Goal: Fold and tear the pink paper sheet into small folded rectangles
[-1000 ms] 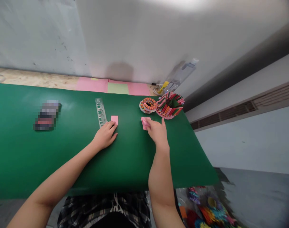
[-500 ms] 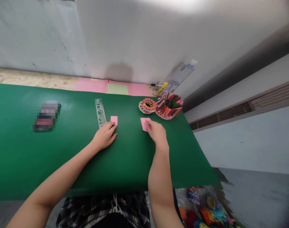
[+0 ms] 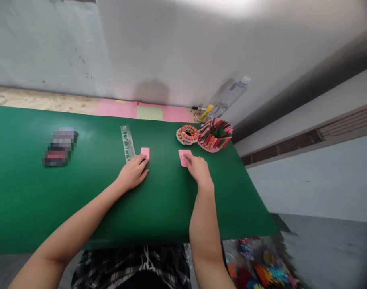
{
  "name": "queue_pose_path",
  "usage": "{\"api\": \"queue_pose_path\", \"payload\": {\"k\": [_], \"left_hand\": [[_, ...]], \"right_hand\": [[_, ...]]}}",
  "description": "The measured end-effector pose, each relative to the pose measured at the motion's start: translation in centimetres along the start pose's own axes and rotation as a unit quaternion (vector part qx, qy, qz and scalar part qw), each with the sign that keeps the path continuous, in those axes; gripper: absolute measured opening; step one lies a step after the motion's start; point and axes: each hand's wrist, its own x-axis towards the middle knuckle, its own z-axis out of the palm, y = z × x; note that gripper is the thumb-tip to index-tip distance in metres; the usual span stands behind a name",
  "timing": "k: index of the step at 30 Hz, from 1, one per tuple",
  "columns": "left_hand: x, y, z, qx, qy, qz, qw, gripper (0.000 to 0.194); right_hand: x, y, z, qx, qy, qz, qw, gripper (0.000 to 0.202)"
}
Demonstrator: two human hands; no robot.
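On the green table cover (image 3: 162, 192), my left hand (image 3: 133, 171) lies with its fingers spread. Its fingertips touch the lower edge of a small pink paper piece (image 3: 145, 151), beside a clear ruler (image 3: 127, 140). Farther right, my right hand (image 3: 198, 166) has its thumb and fingers closed at a small stack of pink paper pieces (image 3: 184, 157), which lies on the cover. Behind the right hand are an orange and white folded-paper ring (image 3: 187, 135) and a round holder packed with red, pink and green folded paper (image 3: 216, 135).
A pixelated phone-like object (image 3: 59, 147) lies at the left. Pink sheets (image 3: 117, 108) line the back edge by the wall. A clear bottle (image 3: 231, 96) leans at the back right, near a yellow item (image 3: 207, 110). Colourful paper pieces (image 3: 270, 273) are below, right.
The fingers of my right hand have shifted slightly over the pink stack. My left hand has stayed in place.
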Motion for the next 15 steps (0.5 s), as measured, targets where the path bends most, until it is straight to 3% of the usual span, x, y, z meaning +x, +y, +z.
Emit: {"api": "queue_pose_path", "payload": {"k": [15], "left_hand": [[0.02,0.17,-0.05,0.012,-0.004,-0.003,1.000,0.035]], "right_hand": [[-0.70,-0.32,-0.76,-0.012,0.080,-0.017,0.997,0.027]]}}
